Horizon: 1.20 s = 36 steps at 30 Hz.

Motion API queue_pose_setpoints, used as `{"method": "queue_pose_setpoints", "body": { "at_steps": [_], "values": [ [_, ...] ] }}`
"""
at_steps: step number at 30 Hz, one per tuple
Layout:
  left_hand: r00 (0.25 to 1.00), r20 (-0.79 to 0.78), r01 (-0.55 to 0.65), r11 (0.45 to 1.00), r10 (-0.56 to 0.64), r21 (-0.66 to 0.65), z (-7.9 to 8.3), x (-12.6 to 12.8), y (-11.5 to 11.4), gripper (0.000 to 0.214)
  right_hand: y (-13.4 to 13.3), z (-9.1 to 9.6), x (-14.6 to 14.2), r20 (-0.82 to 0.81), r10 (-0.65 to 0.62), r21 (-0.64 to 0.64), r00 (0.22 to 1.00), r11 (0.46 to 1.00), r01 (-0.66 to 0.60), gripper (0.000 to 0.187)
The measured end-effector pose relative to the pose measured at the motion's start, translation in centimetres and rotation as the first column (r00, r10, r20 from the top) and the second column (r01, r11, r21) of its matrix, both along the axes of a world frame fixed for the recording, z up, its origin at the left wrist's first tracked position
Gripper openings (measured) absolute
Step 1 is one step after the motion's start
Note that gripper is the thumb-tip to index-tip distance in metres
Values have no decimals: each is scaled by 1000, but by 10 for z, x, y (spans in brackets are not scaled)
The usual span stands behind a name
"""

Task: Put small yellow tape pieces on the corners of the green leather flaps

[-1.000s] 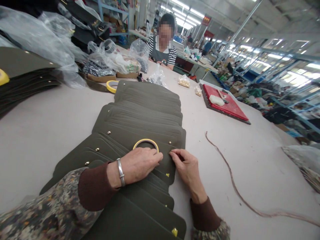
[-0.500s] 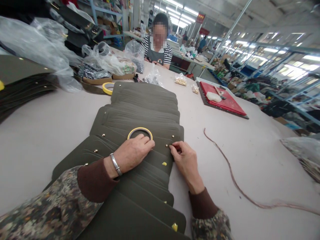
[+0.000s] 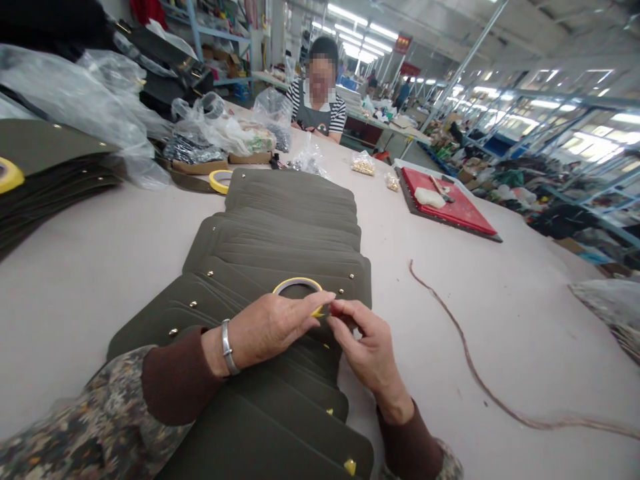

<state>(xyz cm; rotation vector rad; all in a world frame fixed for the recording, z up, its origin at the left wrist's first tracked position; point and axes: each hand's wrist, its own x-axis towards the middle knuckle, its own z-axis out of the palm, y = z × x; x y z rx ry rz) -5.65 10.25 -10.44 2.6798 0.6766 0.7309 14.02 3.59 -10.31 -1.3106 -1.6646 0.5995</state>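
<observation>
Pinched shut, fingertip to fingertip, left hand (image 3: 273, 327) and right hand (image 3: 369, 347) together on a short tape strip (image 3: 319, 311), yellow. Stretches across from hand to hand, long axis left to right. Just behind the pinch, lying flat with its hole up, a tape roll (image 3: 298, 285) on the top leather panel (image 3: 280, 260). Under the pinch, more panels, fanned in a row running straight away from the grip toward a seated person (image 3: 320, 100) far beyond. Likely to fold and stick to itself or to a fingertip if let slack. Could also land crooked near the brass stud (image 3: 341, 291) just beyond the right fingers.
</observation>
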Motion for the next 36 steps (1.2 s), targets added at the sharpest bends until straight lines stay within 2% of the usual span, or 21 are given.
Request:
{"method": "queue_pose_setpoints", "body": {
  "at_steps": [5,10,13,15,18,20,23,26,30,36],
  "values": [
    [998,-61,-12,1000,11,-9,2,4,-5,34,2,-1,-6,135,41,138,990,989,-60,15],
    [998,-57,-22,999,20,-36,4,5,-5,17,1,-8,-9,303,-88,274,949,962,1,16],
    [997,-74,-19,998,14,-62,6,7,-3,11,0,-6,-12,315,-158,290,936,955,63,17],
    [996,-87,-28,999,24,-43,7,9,-4,14,-2,-3,-14,250,-176,224,952,967,119,15],
    [997,-61,-37,999,38,15,8,12,-8,20,-4,2,-17,22,-191,-9,981,982,191,10],
    [999,-9,-36,997,36,64,8,14,-13,24,-3,4,-16,-145,-223,-175,964,965,197,10],
    [999,34,-31,992,27,124,9,15,-18,27,1,0,-6,-281,-328,-318,902,918,235,14],
    [995,-47,-74,984,83,159,6,15,-17,25,2,-9,12,-324,-393,-443,860,867,230,25],
    [956,-262,-85,977,135,195,1,14,-8,12,-3,-18,26,-321,-370,-555,872,819,144,32],
    [939,-326,-81,993,106,88,1,15,-8,10,-3,-16,28,-268,-306,-639,914,766,69,33]
  ]
}}
